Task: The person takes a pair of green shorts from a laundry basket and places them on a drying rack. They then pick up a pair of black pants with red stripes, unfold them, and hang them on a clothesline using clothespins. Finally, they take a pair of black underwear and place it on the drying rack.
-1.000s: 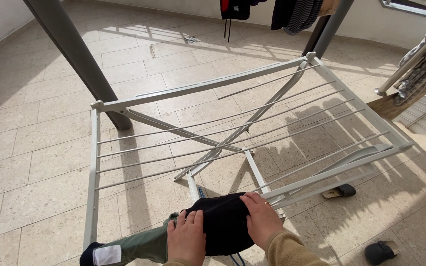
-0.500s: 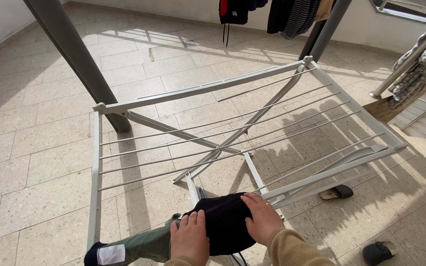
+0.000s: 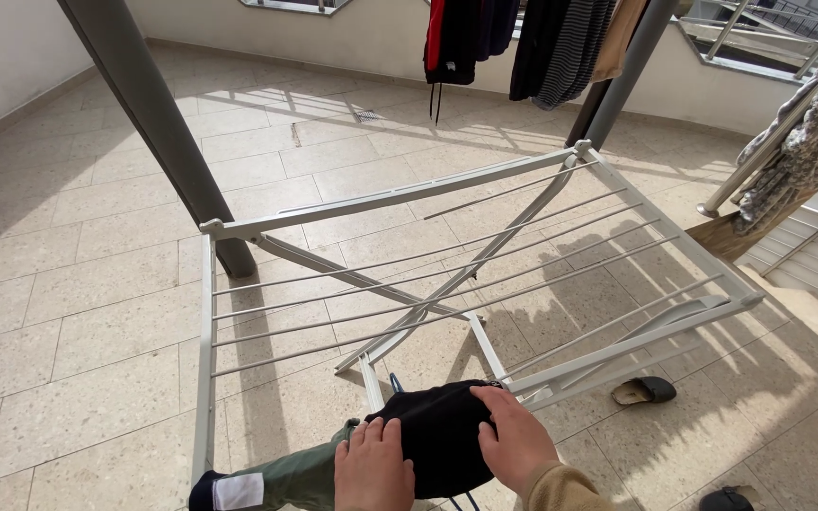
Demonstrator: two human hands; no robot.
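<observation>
While both hands press flat on a black garment [image 3: 433, 435], it lies draped over the near edge of a white drying rack [image 3: 205, 312]. The left hand [image 3: 373, 468] rests open, fingers together, on the cloth's left part; the right hand [image 3: 515, 437] lies spread on its right edge. Neither grips it. A green garment [image 3: 286, 481] already hangs beside it to the left. Most rails [image 3: 409, 284] are bare, so judging by that, little is hung and the black piece looks laid but not smoothed out. A grey post [image 3: 158, 123] stands behind the rack's far left corner. Clothes [image 3: 523, 43] hang on a line beyond. A sandal [image 3: 644, 389] lies on the tiled floor [image 3: 68, 331] under the rack's right end, near the feet.
</observation>
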